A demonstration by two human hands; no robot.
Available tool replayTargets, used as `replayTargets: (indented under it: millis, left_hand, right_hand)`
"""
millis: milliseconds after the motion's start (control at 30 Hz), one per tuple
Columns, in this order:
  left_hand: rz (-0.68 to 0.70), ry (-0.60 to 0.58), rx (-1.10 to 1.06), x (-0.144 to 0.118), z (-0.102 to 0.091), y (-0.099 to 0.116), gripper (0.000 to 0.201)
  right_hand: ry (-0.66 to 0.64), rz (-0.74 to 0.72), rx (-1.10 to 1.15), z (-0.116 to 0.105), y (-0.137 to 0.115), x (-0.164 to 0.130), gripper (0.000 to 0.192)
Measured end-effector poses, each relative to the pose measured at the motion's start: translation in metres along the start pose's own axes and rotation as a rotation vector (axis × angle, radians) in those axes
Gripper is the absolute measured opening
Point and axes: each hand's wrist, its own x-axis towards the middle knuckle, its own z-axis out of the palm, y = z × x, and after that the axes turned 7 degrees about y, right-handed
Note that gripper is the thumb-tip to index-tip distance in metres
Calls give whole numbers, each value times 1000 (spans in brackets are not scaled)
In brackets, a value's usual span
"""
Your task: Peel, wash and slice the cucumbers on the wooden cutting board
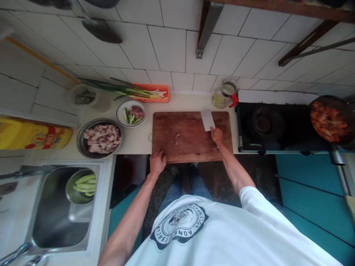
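White tee [227, 236] w/ a round printed badge fills the bottom of the view, jeans and shoes below it over a dark floor; both bare arms reach up to a wooden board [191, 136] on the pale counter [138, 142]; left hand [157, 162] rests on the board's near-left corner, fingers curled over the edge, gripping nothing else; right hand [216, 135] is closed round the handle of a cleaver [208, 120] — blade lies flat-ish on the board's far-right part, pointing away from the person; board otherwise bare but for a small pale speck near its centre.

Left of the board: steel bowl [100, 138] of raw meat chunks; small plate [131, 113] w/ meat and green bits behind it; orange tray [151, 93] w/ spring onions along the wall; yellow oil bottle [33, 137] lying far left; sink [62, 210] w/ a bowl of green veg [83, 184] in it.

Right of the board: glass jug [225, 95] w/ red spout by the wall; black gas stove [277, 127] just beside the board; pan [331, 120] of reddish food on its far burner.
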Motion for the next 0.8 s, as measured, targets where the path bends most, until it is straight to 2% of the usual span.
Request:
replayTargets:
  millis: [100, 200, 267, 433, 533, 633, 700, 767, 800]
  left_hand:
    - [0, -6, 0, -2, 0, 0, 48]
    - [14, -5, -2, -3, 1, 0, 48]
    - [16, 1, 2, -3, 2, -1, 47]
    - [29, 8, -3, -4, 3, 0, 48]
    - [24, 18, -3, -5, 2, 2, 49]
    - [7, 15, -2, -5, 2, 4, 49]
    - [1, 10, 3, -5, 1, 5, 48]
    - [-4, 8, 10, -5, -1, 6, 48]
    - [-4, 6, 13, -5, -1, 6, 48]
  right_hand:
    - [-47, -91, -40, 23, -40, -15, 57]
    - [-114, -209, -44, 36, -59, -29, 56]
    - [-126, -256, -57, 35, -54, -30, 56]
    - [-31, -145, -98, 16, -22, -2, 66]
    - [-71, -203, -116, 19, -35, 4, 66]
    - [-171, -332, -127, 37, -68, -19, 59]
    - [-237, -431, -119, 49, -80, -42, 57]
    - [-266, -475, -113, 54, -74, -58, 57]
    - [-249, -457, -113, 53, -61, -62, 59]
